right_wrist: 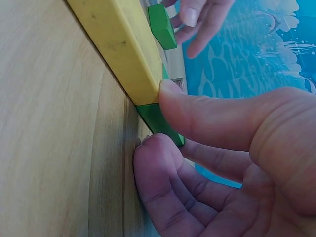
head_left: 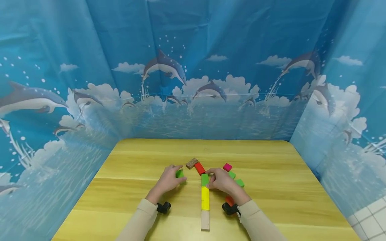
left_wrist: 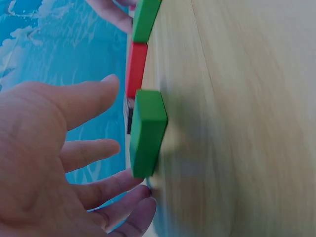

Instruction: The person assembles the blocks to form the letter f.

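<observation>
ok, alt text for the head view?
Two hands work on coloured blocks on a wooden table: the right hand touches the green block that heads a line with a yellow block and a plain block, and the left hand touches a small green block. Dolphin-print curtains surround the table.

Head cam: high, looking forward-down over the whole worktop [head_left: 271, 187]. Left wrist cam: rolled sideways, very close, skimming the worktop toward the small green block [left_wrist: 147, 133]. Right wrist cam: same low, close angle, on the yellow block [right_wrist: 118, 44]. All three views share the green block [head_left: 179, 173].
</observation>
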`<state>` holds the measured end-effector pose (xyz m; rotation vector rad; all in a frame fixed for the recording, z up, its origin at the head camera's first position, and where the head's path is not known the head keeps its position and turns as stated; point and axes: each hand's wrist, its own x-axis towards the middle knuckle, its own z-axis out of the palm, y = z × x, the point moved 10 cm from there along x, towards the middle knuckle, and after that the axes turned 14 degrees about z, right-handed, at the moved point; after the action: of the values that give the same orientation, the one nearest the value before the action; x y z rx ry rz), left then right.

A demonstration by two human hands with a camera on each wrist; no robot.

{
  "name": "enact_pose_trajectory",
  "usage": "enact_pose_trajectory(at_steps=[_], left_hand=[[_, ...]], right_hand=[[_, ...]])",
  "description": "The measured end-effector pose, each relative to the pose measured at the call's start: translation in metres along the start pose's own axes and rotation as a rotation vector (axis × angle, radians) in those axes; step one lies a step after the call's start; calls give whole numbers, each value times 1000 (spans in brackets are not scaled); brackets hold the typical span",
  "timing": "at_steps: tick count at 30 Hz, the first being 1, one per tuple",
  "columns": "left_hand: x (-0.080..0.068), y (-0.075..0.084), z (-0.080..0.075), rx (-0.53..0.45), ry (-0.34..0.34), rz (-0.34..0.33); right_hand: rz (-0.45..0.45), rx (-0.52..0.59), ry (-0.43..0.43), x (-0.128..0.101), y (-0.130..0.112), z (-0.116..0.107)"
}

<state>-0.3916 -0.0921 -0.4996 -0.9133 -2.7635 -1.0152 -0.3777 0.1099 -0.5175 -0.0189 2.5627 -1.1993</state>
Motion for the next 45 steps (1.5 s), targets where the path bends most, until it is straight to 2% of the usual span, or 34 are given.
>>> enact_pose_trajectory(at_steps=[4, 9, 16, 23, 30, 34, 38, 45], left_hand=[[5, -12, 1, -5, -9, -15], [4, -19, 3, 3, -12, -41], [8, -18, 3, 21, 2, -40], [9, -22, 3, 65, -17, -58], [11, -20, 2, 34, -15, -55], [11, -18, 2, -8, -20, -66], [11, -18, 2, -102, -20, -85], [10, -21, 1, -302, 41, -99]], right_hand=[[1, 3, 4, 1, 0, -4], [21, 6, -25, 3, 3, -2], [2, 0, 5, 5, 2, -8], [-7, -33, -5, 6, -1, -7], [-17, -41, -9, 6, -1, -6], [-26, -38, -19, 6, -2, -5], [-22, -31, -20, 7, 0, -5], [-19, -19, -23, 7, 1, -5]])
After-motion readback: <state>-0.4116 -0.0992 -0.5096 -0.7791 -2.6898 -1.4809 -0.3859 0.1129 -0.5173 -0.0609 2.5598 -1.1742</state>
